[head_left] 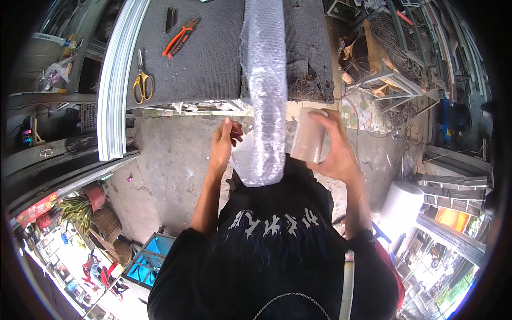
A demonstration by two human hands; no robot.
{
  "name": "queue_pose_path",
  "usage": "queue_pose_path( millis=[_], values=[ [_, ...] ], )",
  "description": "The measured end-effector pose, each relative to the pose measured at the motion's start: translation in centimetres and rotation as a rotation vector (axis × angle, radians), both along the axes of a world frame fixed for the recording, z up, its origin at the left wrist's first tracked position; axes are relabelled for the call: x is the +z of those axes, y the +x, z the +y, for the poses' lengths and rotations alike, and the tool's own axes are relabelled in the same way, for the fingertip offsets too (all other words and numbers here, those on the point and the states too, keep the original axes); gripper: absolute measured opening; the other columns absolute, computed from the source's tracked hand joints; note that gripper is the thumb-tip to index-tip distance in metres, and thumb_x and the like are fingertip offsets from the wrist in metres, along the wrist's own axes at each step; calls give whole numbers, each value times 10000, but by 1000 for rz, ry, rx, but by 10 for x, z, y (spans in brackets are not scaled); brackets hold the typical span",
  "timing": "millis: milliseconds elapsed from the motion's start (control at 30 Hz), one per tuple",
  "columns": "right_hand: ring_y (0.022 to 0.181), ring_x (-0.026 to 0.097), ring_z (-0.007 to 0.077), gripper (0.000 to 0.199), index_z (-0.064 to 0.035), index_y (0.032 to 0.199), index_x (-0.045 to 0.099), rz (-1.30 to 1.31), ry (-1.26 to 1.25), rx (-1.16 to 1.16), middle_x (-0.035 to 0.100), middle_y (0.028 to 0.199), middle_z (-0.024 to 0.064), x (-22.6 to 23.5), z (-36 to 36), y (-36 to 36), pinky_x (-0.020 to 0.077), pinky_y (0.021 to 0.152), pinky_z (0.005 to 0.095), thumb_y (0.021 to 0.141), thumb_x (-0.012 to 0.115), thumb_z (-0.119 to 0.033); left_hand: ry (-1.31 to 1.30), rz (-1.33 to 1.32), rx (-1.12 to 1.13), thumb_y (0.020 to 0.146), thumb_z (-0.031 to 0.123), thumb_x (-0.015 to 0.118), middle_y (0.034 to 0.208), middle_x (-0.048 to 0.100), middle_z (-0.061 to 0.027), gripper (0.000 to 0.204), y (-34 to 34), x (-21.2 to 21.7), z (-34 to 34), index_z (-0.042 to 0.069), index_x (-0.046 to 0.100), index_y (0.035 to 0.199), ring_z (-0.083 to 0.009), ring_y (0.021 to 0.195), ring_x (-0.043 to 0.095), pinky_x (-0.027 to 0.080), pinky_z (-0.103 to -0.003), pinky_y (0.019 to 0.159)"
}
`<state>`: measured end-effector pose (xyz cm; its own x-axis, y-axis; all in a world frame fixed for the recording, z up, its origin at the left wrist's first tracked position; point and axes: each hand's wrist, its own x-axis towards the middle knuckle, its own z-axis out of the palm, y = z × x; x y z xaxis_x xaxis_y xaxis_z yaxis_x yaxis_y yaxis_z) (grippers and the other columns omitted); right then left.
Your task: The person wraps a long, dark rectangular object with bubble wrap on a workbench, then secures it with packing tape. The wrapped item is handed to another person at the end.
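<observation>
Bubble-wrapped long piece: left hand pinches its wrap, right hand grips a tape roll.

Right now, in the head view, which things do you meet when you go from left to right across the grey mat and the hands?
Yellow-handled scissors → orange-handled pliers → left hand → bubble-wrapped long piece → roll of clear tape → right hand.
</observation>
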<state>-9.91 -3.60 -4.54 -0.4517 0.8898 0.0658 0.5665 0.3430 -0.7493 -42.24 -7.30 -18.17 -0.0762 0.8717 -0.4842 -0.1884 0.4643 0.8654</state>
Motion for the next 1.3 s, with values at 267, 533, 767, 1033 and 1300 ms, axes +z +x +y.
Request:
queue_pose_path(
  millis=[267,533,767,1033,1300],
  values=[
    [1506,454,452,1169,-18,1611,369,126,117,205,446,1647,228,-11,25,-115,350,1282,549,656,1011,-225,-31,164,-179,837,545,912,1515,520,-372,1223,16,102,18,-179,295,1606,-393,1367,604,541,-441,1092],
    [1329,632,338,634,-35,1500,517,232,-233,-355,660,1420,162,-100,7,-27,498,1127,485,977,810,-240,74,84,75,995,659,690,1470,562,-318,1097,13,-19,13,-116,259,1640,-352,1299,626,558,-399,1010],
    [1535,429,388,740,-66,1585,514,34,-259,349,537,1595,209,-232,20,-65,289,1311,473,936,787,-295,192,23,-65,1070,775,420,1356,670,-212,968,85,-153,37,-71,464,1538,-255,1130,703,591,-390,893],
    [1494,436,442,886,-29,1577,469,26,-137,32,536,1544,247,-117,16,-12,367,1256,498,847,899,-287,33,257,91,1118,626,484,1096,753,-193,720,36,-52,16,-58,634,1286,-277,926,757,599,-394,831],
    [1428,508,424,955,-21,1582,436,172,361,168,524,1504,242,-9,34,-88,428,1194,470,823,923,-334,161,248,-257,1051,609,639,1113,754,-147,702,51,88,17,-44,688,1302,-248,980,724,579,-388,865]
  ],
)
